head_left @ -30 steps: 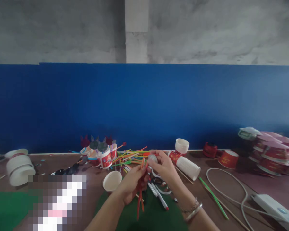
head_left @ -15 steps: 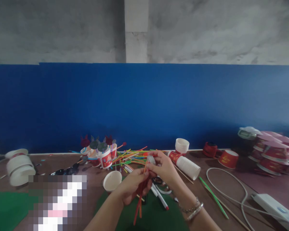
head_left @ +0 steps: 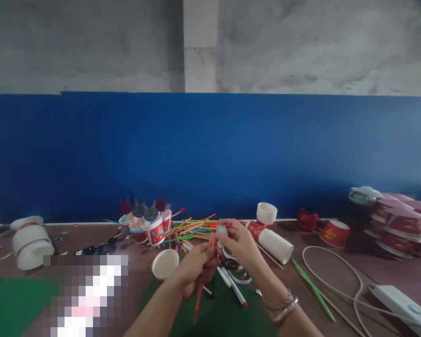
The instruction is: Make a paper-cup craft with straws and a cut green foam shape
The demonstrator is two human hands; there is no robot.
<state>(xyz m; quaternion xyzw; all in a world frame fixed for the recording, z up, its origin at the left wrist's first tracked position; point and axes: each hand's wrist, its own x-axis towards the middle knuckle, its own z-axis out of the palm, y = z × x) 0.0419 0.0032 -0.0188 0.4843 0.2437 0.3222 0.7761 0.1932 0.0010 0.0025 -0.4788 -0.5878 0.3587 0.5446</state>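
My left hand [head_left: 197, 267] is closed around a pair of thin orange sticks [head_left: 198, 302], whose lower ends point down toward the green mat [head_left: 228, 316]. Close against it at the upper ends of the sticks, my right hand [head_left: 235, 239] pinches a small pale roll that looks like clear tape [head_left: 221, 230]. The fingertips of both hands meet and hide where the roll and sticks come together. Below the hands lie white markers [head_left: 236, 288], one with a red tip. An open paper cup [head_left: 165, 264] stands left of my left hand.
Coloured sticks [head_left: 192, 228] lie piled behind my hands. Decorated cups [head_left: 154, 232] stand back left. Stacked paper cups [head_left: 275, 244] lie on their side to the right, near green sticks [head_left: 314, 290], a white cable [head_left: 358, 271] and a power strip [head_left: 403, 306]. Pink-topped cups [head_left: 400, 224] are far right.
The lower ends of the orange sticks, spread apart before, now lie together. Both hands stay close to each other at the sticks' upper ends. The view has shifted slightly.
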